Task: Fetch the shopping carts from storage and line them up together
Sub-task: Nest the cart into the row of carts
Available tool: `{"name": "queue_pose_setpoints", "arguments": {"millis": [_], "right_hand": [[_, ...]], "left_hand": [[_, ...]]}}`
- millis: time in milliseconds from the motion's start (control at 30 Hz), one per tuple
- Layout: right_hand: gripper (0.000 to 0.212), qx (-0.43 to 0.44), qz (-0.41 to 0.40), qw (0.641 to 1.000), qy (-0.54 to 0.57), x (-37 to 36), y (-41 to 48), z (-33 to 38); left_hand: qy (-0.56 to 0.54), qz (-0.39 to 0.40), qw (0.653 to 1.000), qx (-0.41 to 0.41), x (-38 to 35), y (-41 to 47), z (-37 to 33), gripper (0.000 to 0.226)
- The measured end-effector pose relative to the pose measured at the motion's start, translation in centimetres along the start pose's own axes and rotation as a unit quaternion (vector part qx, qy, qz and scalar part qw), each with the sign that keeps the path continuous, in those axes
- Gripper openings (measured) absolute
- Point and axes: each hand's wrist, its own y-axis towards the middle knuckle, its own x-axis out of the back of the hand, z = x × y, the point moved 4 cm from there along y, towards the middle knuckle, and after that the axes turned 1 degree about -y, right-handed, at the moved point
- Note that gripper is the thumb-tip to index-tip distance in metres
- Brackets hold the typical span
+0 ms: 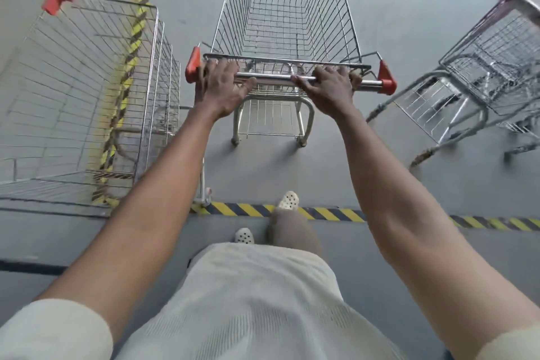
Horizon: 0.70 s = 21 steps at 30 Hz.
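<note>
On the grey floor (380,161), the middle cart (342,3) is held at its handle bar (274,76), left grip (222,88) and right grip (327,88) both curled round it. It's flanked by left cart (87,67) and right cart (482,67), gaps kept, lane open ahead.

There were three shopping carts: a middle cart (280,17), a left cart (96,90) and a right cart (496,64). Two hands showed, the left hand (222,88) and the right hand (327,88). Two white shoes (288,200) and two striped floor lines (336,213) were there too.
</note>
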Motion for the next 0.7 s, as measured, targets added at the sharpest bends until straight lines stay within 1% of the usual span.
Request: {"name": "queue_pose_setpoints", "arguments": {"millis": [67,100,133,200,333,433,533,600,700], "right_hand": [[0.086,0.002,-0.006,1.000,-0.007,-0.7,-3.7,0.0],[0.088,0.004,-0.014,1.000,-0.014,-0.7,-5.5,0.1],[0.086,0.006,-0.020,1.000,-0.020,-0.7,-7.4,0.1],[0.074,0.014,-0.037,0.999,-0.030,-0.6,-11.0,0.1],[0.062,0.064,-0.051,0.996,-0.021,-1.4,-16.6,-0.3],[0.060,0.084,-0.081,0.993,-0.012,-2.1,-20.2,-0.8],[0.061,0.097,-0.097,0.990,0.031,-2.8,-23.0,-1.0],[0.061,0.105,-0.106,0.987,0.058,-3.3,-24.4,-1.0],[0.060,0.102,-0.120,0.985,0.067,-4.0,-26.1,-0.5]], "left_hand": [[-0.010,-0.012,1.000,-0.010,-0.4,-3.9,-0.3,0.065],[-0.023,-0.016,1.000,-0.011,-0.5,-5.8,-0.5,0.061],[-0.034,-0.019,0.999,-0.012,-0.6,-7.5,-0.8,0.058],[-0.026,-0.033,0.999,-0.026,-1.3,-10.5,-1.0,0.057],[0.009,-0.070,0.996,-0.054,-2.8,-15.9,-0.1,0.062],[0.010,-0.117,0.991,-0.069,-3.5,-19.4,0.0,0.063],[0.069,-0.127,0.986,-0.079,-3.7,-22.7,-0.2,0.056],[0.111,-0.137,0.981,-0.085,-3.7,-24.4,0.2,0.055],[0.116,-0.148,0.978,-0.096,-3.8,-26.2,0.8,0.058]]}}
